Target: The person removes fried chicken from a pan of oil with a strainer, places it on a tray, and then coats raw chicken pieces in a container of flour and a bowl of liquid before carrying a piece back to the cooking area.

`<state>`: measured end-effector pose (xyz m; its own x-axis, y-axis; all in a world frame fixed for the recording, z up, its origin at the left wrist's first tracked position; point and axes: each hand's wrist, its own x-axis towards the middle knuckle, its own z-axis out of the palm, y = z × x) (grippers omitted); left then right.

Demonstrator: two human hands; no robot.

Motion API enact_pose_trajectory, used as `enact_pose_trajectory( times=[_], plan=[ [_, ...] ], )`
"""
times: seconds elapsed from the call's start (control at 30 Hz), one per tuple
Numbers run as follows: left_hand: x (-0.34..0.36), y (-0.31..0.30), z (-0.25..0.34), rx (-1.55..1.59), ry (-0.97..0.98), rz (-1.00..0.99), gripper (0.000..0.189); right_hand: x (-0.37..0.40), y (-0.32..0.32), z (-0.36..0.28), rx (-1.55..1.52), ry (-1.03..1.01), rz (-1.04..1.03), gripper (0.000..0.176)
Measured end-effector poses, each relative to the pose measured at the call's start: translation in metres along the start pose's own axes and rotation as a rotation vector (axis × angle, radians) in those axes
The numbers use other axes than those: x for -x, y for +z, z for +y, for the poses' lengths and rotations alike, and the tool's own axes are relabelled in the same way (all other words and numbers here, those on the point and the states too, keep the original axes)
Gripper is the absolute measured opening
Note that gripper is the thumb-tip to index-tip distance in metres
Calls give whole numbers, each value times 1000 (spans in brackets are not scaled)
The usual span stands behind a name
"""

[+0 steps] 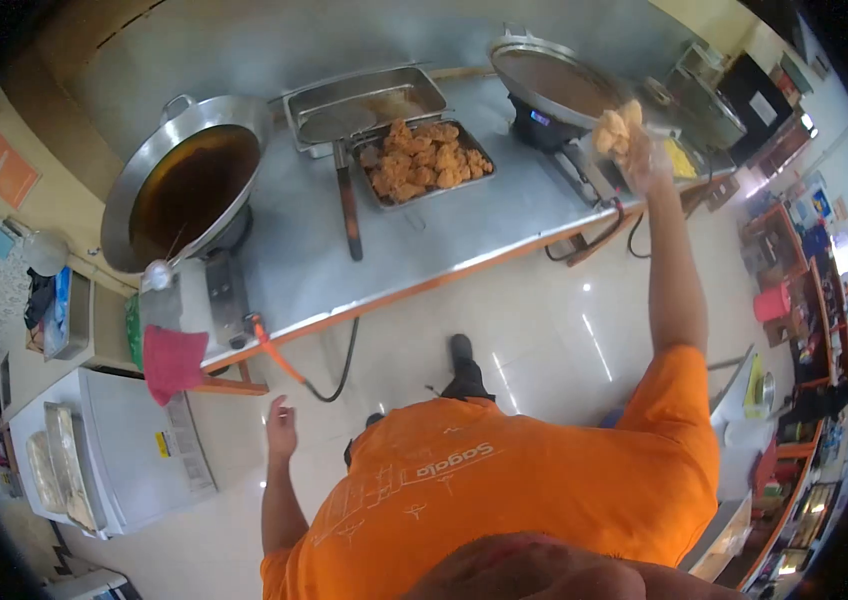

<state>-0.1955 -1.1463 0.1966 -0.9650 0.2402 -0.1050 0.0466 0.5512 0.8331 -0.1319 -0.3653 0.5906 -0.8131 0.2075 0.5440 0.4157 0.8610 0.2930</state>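
My right hand (647, 168) is raised at the right end of the steel table, its fingers closed on a pale, flour-coated piece of chicken (618, 128). A clear plastic glove seems to cover that hand. It is beside the rim of the right wok (559, 78), which holds brownish oil on a burner. My left hand (282, 425) hangs low in front of the table, fingers loosely bent and apart, holding nothing. Browned fried chicken (424, 160) is heaped in a metal tray (434, 196) at the table's middle.
A left wok (116, 215) holds dark oil, with a ladle (159, 274) at its rim. A strainer's wooden handle (349, 215) lies beside the tray. Behind is a steel pan (424, 85). A pink cloth (172, 362) and an orange hose (279, 352) hang at the front left.
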Motion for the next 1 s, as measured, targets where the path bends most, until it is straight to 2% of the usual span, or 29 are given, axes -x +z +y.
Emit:
enact_pose_trajectory(
  times=[0.07,0.1,0.17,0.23,0.27,0.33,0.43,0.5,0.57,0.6,0.63,0.7,0.77,0.8,0.83,0.87,0.93,0.97,1.0],
  plan=[
    [-5,11,43,16,-57,169,34,-62,36,23,-316,166,-96,45],
    [0,20,82,-4,-122,252,34,-101,61,37,-538,352,-265,43],
    [9,58,47,-90,-255,303,34,-162,103,66,-578,342,-418,37],
    [57,98,27,-111,-418,276,36,-190,152,91,-243,-58,-397,30],
    [79,119,28,-79,-501,231,37,-200,189,103,-167,-154,-418,27],
    [132,152,18,-66,-549,98,37,-208,288,150,-148,-317,-457,21],
    [181,180,51,-37,-736,-2,36,-217,476,241,-221,-563,-406,14],
    [192,185,67,-4,-837,0,35,-216,528,272,-326,-684,-364,13],
    [195,187,73,37,-888,34,34,-220,472,259,-526,-508,-417,15],
    [196,185,68,55,-901,55,33,-215,423,255,-643,-296,-453,16],
    [189,179,69,79,-903,83,33,-213,378,250,-543,-213,-351,16],
    [166,165,58,117,-880,135,32,-228,303,249,-191,-185,-250,20],
    [136,138,44,80,-808,168,31,-238,183,207,35,-20,-291,26],
    [119,120,23,-14,-737,168,30,-230,113,161,10,201,-332,28],
    [104,103,-1,-112,-668,172,30,-220,104,185,236,-38,-258,28],
    [84,72,19,-139,-611,168,30,-208,93,206,460,-275,-180,29],
    [64,9,34,-122,-456,166,30,-154,16,126,98,102,-97,31],
    [60,-19,26,-71,-315,236,30,-127,8,113,144,216,-91,34],
    [57,-50,3,-151,-141,286,29,-99,8,110,152,231,-169,35]
  ],
)
